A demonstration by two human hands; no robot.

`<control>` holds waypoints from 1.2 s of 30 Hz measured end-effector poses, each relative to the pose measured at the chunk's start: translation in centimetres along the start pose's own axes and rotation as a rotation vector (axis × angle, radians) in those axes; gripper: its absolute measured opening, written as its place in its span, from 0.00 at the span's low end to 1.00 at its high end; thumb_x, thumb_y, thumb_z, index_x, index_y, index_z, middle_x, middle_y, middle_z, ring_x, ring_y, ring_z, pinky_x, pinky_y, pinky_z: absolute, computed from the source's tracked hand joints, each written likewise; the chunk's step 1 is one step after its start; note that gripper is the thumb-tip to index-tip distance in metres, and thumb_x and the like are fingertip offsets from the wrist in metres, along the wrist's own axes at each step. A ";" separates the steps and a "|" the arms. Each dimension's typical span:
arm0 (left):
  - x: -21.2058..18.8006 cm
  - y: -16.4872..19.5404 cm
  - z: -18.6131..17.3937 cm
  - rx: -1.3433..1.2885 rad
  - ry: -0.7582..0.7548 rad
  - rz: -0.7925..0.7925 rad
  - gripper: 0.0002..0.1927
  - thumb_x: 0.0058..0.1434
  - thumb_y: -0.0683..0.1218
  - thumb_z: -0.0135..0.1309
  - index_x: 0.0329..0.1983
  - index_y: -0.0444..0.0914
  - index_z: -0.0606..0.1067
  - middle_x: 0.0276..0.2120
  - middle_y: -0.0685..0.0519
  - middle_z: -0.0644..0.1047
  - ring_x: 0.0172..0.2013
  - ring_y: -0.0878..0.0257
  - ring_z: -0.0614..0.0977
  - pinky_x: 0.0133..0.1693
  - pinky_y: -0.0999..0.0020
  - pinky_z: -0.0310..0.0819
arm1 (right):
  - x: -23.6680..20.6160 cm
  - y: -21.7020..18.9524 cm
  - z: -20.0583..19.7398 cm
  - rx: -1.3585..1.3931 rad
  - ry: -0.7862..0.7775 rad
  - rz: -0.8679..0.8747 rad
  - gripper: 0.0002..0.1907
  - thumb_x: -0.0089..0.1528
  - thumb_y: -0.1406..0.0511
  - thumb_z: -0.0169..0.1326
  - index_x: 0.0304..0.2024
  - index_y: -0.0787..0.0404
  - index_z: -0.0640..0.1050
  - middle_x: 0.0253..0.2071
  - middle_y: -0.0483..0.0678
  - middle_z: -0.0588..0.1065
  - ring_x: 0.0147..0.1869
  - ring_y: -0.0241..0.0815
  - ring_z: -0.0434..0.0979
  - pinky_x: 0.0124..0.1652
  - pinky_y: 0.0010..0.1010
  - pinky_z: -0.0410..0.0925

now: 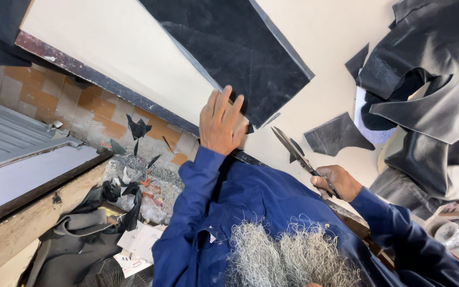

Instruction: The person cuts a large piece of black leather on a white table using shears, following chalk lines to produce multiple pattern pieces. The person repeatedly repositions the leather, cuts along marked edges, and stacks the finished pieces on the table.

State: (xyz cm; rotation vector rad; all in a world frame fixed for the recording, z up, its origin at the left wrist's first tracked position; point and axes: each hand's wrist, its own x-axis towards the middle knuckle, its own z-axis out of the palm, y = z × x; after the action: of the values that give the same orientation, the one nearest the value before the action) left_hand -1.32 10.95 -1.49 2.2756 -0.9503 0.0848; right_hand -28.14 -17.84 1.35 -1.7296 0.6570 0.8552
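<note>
Nearest to the camera is the blue sleeve [272,212] of the person, with both arms reaching out over the counter [134,58].

The right hand [338,182] is closed around the handles of a pair of scissors [298,154]. Its fingers are wrapped tight on the handles. The blades of the scissors are a little open and point away from the body, toward the large dark sheet [240,48]. The tips of the blades are near the corner of this sheet but do not touch it.

The left hand [220,123] lies flat on the near corner of the large dark sheet. Its fingers [224,103] are stretched out and close together, pressing on the sheet and not gripping it. The sheet lies on the pale counter and goes from under the fingers up to the top edge of the view.

Just beyond the scissors, a small dark cut piece [337,134] lies on the counter, apart from both hands. Further on this side is a pile of dark leather [426,95], folded and overlapping, with some pale pieces under it.

On the other side, below the dark edge of the counter, is the tiled floor [38,90] with small black scraps [138,127]. Nearer there, dark offcuts and papers [139,242] lie in a heap.
</note>
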 end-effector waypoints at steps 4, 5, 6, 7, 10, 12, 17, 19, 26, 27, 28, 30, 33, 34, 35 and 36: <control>4.8 0.3 1.9 0.126 -0.120 -0.028 0.41 0.58 0.64 0.61 0.74 0.52 0.65 0.76 0.48 0.52 0.73 0.36 0.52 0.66 0.35 0.54 | -0.4 -0.8 -0.8 0.093 0.137 -0.109 0.30 0.59 0.44 0.56 0.21 0.64 0.76 0.15 0.45 0.72 0.18 0.35 0.72 0.20 0.28 0.67; 5.3 0.5 2.3 0.145 -0.148 -0.038 0.41 0.58 0.65 0.61 0.74 0.53 0.64 0.76 0.48 0.51 0.73 0.36 0.50 0.67 0.34 0.52 | -0.6 -1.1 -1.1 0.102 0.206 -0.101 0.29 0.59 0.45 0.57 0.22 0.64 0.76 0.16 0.45 0.72 0.19 0.35 0.72 0.21 0.28 0.67; 5.7 0.6 2.6 0.169 -0.175 -0.048 0.41 0.58 0.67 0.60 0.74 0.54 0.64 0.77 0.48 0.50 0.74 0.36 0.49 0.67 0.33 0.49 | -0.7 -1.5 -1.5 0.112 0.274 -0.096 0.29 0.59 0.45 0.57 0.22 0.64 0.76 0.16 0.45 0.71 0.19 0.35 0.72 0.21 0.28 0.67; 6.0 0.7 2.9 0.197 -0.203 -0.060 0.42 0.58 0.68 0.59 0.74 0.55 0.63 0.77 0.48 0.49 0.74 0.37 0.48 0.68 0.31 0.47 | -0.8 -2.0 -1.8 0.030 0.338 -0.016 0.29 0.60 0.45 0.58 0.22 0.64 0.76 0.16 0.46 0.71 0.19 0.36 0.71 0.21 0.30 0.66; 6.5 1.2 3.9 0.242 -0.220 -0.101 0.43 0.56 0.71 0.58 0.74 0.58 0.63 0.77 0.50 0.49 0.74 0.39 0.46 0.67 0.29 0.43 | -1.0 -3.1 -2.8 -0.173 0.471 0.147 0.29 0.60 0.46 0.59 0.22 0.65 0.75 0.16 0.49 0.72 0.19 0.40 0.71 0.23 0.33 0.65; 6.7 1.4 4.3 0.259 -0.231 -0.111 0.44 0.56 0.71 0.59 0.74 0.58 0.62 0.77 0.50 0.48 0.74 0.39 0.46 0.67 0.27 0.42 | -1.0 -3.7 -3.1 -0.249 0.509 0.170 0.30 0.59 0.45 0.60 0.23 0.65 0.75 0.15 0.50 0.72 0.19 0.42 0.73 0.25 0.34 0.67; 6.9 1.6 4.5 0.257 -0.244 -0.115 0.44 0.56 0.70 0.59 0.74 0.58 0.61 0.77 0.50 0.48 0.75 0.39 0.46 0.67 0.25 0.41 | -0.7 -4.1 -3.1 -0.359 0.535 0.100 0.30 0.54 0.42 0.62 0.24 0.63 0.76 0.17 0.52 0.75 0.22 0.47 0.78 0.29 0.37 0.70; 7.0 1.4 4.1 0.232 -0.208 -0.098 0.44 0.57 0.71 0.58 0.75 0.57 0.61 0.77 0.50 0.48 0.75 0.38 0.47 0.67 0.25 0.41 | -0.4 -4.0 -2.9 -0.393 0.548 0.070 0.30 0.53 0.42 0.62 0.24 0.62 0.76 0.17 0.52 0.76 0.23 0.48 0.79 0.30 0.39 0.71; 11.1 -3.2 0.7 0.292 -0.029 -0.289 0.47 0.59 0.69 0.58 0.77 0.52 0.57 0.78 0.47 0.45 0.75 0.34 0.48 0.69 0.29 0.44 | 0.4 -3.3 -2.5 -0.488 0.642 0.003 0.31 0.53 0.42 0.62 0.24 0.63 0.75 0.19 0.54 0.75 0.24 0.54 0.78 0.31 0.41 0.71; 11.8 -3.9 0.1 0.318 -0.031 -0.304 0.47 0.59 0.70 0.58 0.78 0.51 0.56 0.78 0.47 0.45 0.74 0.35 0.48 0.68 0.30 0.44 | 0.6 -3.2 -2.4 -0.523 0.664 -0.007 0.31 0.53 0.42 0.62 0.24 0.63 0.74 0.19 0.54 0.74 0.25 0.55 0.78 0.32 0.42 0.71; 12.4 -4.3 -0.5 0.341 -0.034 -0.317 0.48 0.60 0.71 0.57 0.78 0.51 0.55 0.78 0.47 0.45 0.74 0.35 0.47 0.68 0.31 0.44 | 0.6 -3.1 -2.3 -0.513 0.665 -0.007 0.31 0.53 0.42 0.62 0.23 0.63 0.75 0.19 0.54 0.74 0.25 0.55 0.77 0.32 0.42 0.70; 13.3 -4.8 -1.3 0.372 -0.052 -0.347 0.48 0.59 0.72 0.56 0.77 0.52 0.55 0.77 0.48 0.45 0.74 0.36 0.47 0.69 0.32 0.43 | 0.6 -3.1 -2.2 -0.493 0.667 -0.008 0.30 0.53 0.42 0.62 0.22 0.63 0.75 0.18 0.54 0.74 0.24 0.55 0.77 0.32 0.42 0.70; 13.9 -4.7 -2.1 0.394 -0.102 -0.379 0.49 0.57 0.74 0.55 0.77 0.53 0.54 0.77 0.48 0.45 0.74 0.39 0.47 0.69 0.32 0.42 | 0.6 -3.0 -2.1 -0.531 0.702 -0.046 0.31 0.54 0.42 0.61 0.24 0.63 0.74 0.19 0.54 0.74 0.25 0.55 0.76 0.32 0.42 0.70; 14.0 -4.6 -2.3 0.401 -0.118 -0.388 0.49 0.57 0.74 0.55 0.77 0.53 0.54 0.76 0.48 0.45 0.74 0.40 0.47 0.69 0.33 0.41 | 0.6 -3.0 -2.1 -0.525 0.687 -0.011 0.31 0.53 0.42 0.61 0.23 0.64 0.74 0.19 0.54 0.74 0.25 0.54 0.76 0.32 0.42 0.70; 14.1 -4.4 -2.5 0.398 -0.124 -0.393 0.49 0.57 0.75 0.55 0.76 0.53 0.55 0.76 0.48 0.46 0.74 0.40 0.48 0.69 0.33 0.41 | 0.6 -2.9 -2.1 -0.517 0.671 0.017 0.32 0.53 0.41 0.61 0.23 0.64 0.74 0.19 0.54 0.74 0.26 0.53 0.75 0.32 0.42 0.70; 14.1 -4.2 -2.7 0.399 -0.128 -0.397 0.50 0.56 0.75 0.54 0.76 0.53 0.55 0.76 0.48 0.46 0.74 0.41 0.48 0.69 0.33 0.41 | 0.6 -2.9 -2.2 -0.509 0.654 0.042 0.33 0.53 0.41 0.61 0.22 0.65 0.74 0.19 0.54 0.74 0.27 0.52 0.75 0.33 0.42 0.70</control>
State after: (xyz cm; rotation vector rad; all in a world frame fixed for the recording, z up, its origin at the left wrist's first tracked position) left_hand 12.29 6.12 2.49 2.8271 -0.5598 -0.0497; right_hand -25.08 -19.05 2.88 -2.5039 0.9590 0.4903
